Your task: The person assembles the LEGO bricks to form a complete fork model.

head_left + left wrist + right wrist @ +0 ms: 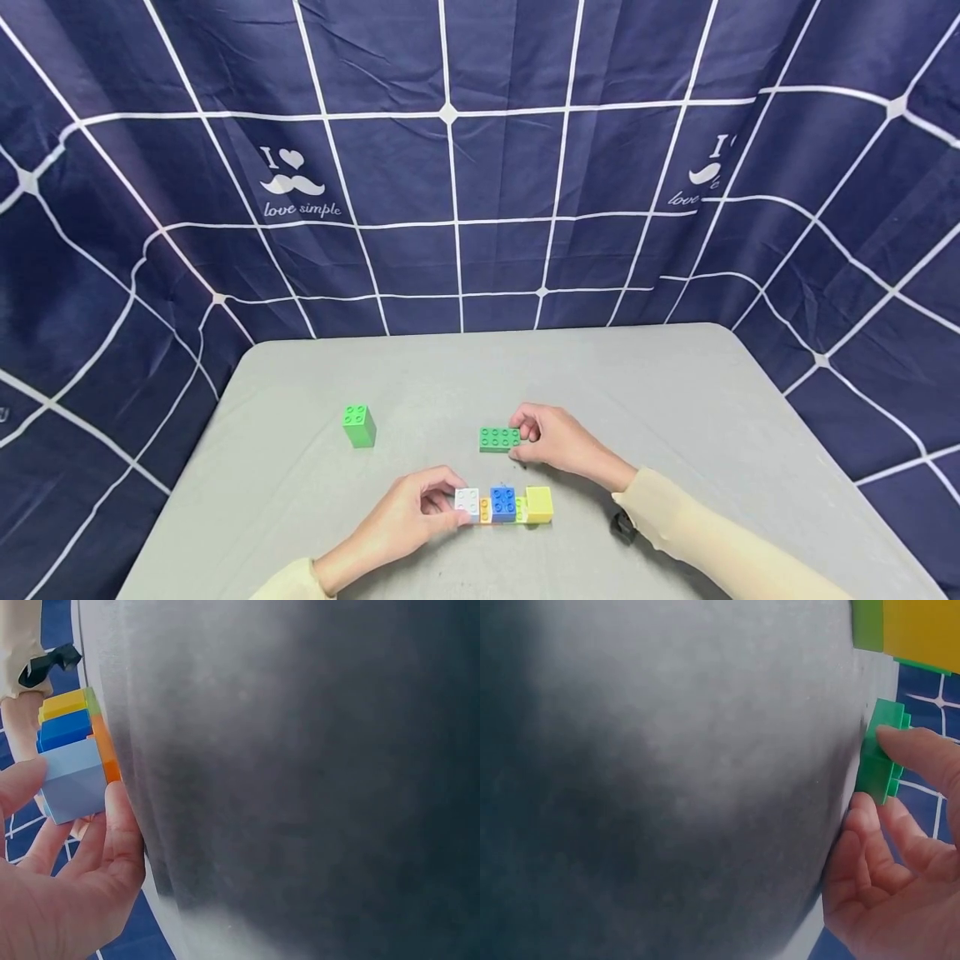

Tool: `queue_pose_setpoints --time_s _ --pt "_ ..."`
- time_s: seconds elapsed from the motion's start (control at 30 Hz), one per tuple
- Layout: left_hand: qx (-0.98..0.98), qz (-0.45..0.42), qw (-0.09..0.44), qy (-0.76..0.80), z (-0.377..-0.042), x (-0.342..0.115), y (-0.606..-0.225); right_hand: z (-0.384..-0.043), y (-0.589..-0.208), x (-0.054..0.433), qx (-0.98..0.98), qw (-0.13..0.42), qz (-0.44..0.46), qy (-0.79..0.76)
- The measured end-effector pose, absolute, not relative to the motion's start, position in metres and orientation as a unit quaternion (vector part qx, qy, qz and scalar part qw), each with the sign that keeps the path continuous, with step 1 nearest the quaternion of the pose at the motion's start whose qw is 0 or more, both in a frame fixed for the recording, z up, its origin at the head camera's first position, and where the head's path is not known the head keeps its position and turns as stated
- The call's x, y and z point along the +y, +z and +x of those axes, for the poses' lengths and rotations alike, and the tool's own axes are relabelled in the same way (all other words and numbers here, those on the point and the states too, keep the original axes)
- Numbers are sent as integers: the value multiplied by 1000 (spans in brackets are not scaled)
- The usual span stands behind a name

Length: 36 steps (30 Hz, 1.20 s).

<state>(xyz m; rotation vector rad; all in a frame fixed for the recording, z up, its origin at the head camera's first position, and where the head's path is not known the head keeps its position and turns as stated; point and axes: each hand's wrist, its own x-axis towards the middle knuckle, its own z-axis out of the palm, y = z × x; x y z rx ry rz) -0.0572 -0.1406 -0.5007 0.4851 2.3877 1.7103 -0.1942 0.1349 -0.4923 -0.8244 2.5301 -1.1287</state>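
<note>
My left hand (405, 515) holds the left end of a low row of joined toy bricks, thumb and fingers around a pale blue-white brick (79, 780). On an orange brick (107, 750) and a lime brick (868, 626) at the bottom sit that pale brick, a blue brick (503, 503) and a yellow brick (538, 504). Just behind the row, my right hand (553, 437) pinches the right end of a green eight-stud brick (495, 440), its studs facing up. In the right wrist view the thumb lies on the green brick's side.
A tall bright green brick piece (360, 427) stands at the left on the grey table (300, 375). Dark blue cloth (495, 167) with white lines hangs behind and at both sides. A black object (622, 527) shows beside the right sleeve.
</note>
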Motion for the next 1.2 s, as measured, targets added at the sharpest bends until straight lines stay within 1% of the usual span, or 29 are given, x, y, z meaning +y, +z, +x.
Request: queue_pose_setpoints --time_s 0.2,0.43,0.73,0.97,1.07,1.2 --pt "805 164 93 562 -58 -142 -499 -189 -487 139 868 122 -288 -387" --pt "804 167 103 561 -60 -144 -499 -177 -484 152 854 119 -275 -425" --pt "812 180 84 549 -62 -141 -499 -153 -486 167 839 117 -296 -441" --pt "819 184 75 539 -62 -141 -501 -138 -485 172 817 144 -315 -462" --pt "824 188 67 531 -61 -139 -502 -132 -488 175 809 140 -342 -456" --pt "825 191 59 528 -60 -137 -505 -124 -493 179 820 120 -366 -423"
